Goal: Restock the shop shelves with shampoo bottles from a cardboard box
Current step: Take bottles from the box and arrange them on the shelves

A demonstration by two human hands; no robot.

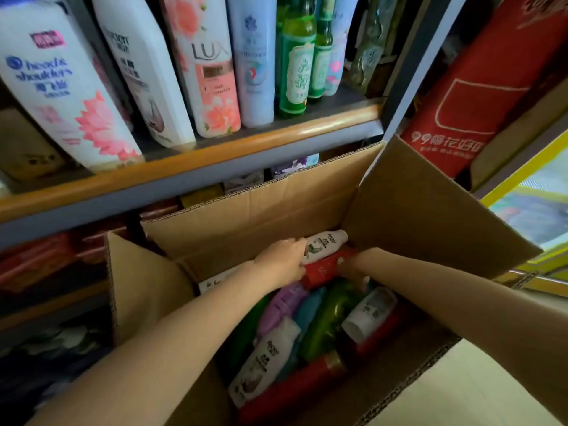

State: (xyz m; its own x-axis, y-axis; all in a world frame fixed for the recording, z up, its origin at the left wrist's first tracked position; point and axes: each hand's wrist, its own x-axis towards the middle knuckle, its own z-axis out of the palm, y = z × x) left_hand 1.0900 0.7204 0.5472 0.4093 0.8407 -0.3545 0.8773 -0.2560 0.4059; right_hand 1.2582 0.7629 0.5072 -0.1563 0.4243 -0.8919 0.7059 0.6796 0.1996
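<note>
Two stocked shelves [190,176] behind cardboard box [430,210]

Soft daylight enters from the right; the lower shelves [52,302] sit dim; wide-angle bending tilts the edges; overall slightly blurred.

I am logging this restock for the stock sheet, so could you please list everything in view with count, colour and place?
cardboard box: one, brown, flaps open, below the shelf.
bottles in box: about ten, white, red, green, purple, teal, lying jumbled; exact count unclear.
white bottle: one, at the box's far end.
red bottle: one, beside the white one.
shelf: one, grey with an orange edge strip.
shelf bottles: four large, white, pink and pale blue, including the LUX bottle.
green glass bottles: two, right of those.
red bag: one, far right.
left hand: grips the white bottle.
right hand: grips the red bottle.
</note>
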